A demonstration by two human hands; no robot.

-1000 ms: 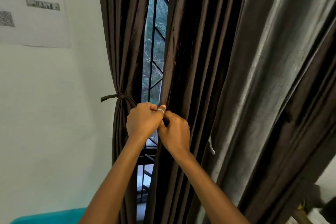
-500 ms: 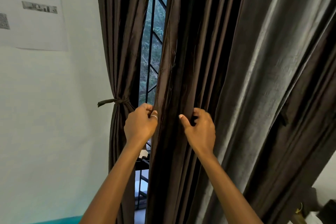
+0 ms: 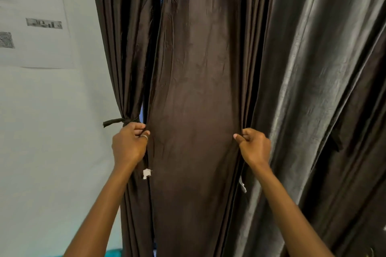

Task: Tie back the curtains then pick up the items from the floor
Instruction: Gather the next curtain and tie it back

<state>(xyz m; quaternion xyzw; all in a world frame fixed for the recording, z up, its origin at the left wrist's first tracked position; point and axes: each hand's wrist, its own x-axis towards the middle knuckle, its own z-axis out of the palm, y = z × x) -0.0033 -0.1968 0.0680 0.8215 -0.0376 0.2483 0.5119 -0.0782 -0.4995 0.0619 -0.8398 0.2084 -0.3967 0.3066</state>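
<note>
A dark brown curtain panel (image 3: 192, 89) hangs in front of me, stretched flat between my hands. My left hand (image 3: 129, 144), wearing a ring, grips its left edge. My right hand (image 3: 253, 146) pinches its right fold at the same height. To the left, another brown curtain (image 3: 123, 48) is gathered and bound by a knotted tie-back (image 3: 119, 121), just above my left hand. A greyer curtain (image 3: 309, 89) hangs to the right. The window is almost fully hidden; only a thin slit shows at the top. No floor items are in view.
A pale wall (image 3: 52, 131) on the left carries a printed paper sheet (image 3: 33, 16). Small white tags (image 3: 146, 173) hang from the curtain edges. A teal surface (image 3: 112, 253) shows at the bottom edge.
My hands were together at the curtain's edge, then moved apart. The right hand went right, spreading the panel flat across the window gap, which is now covered.
</note>
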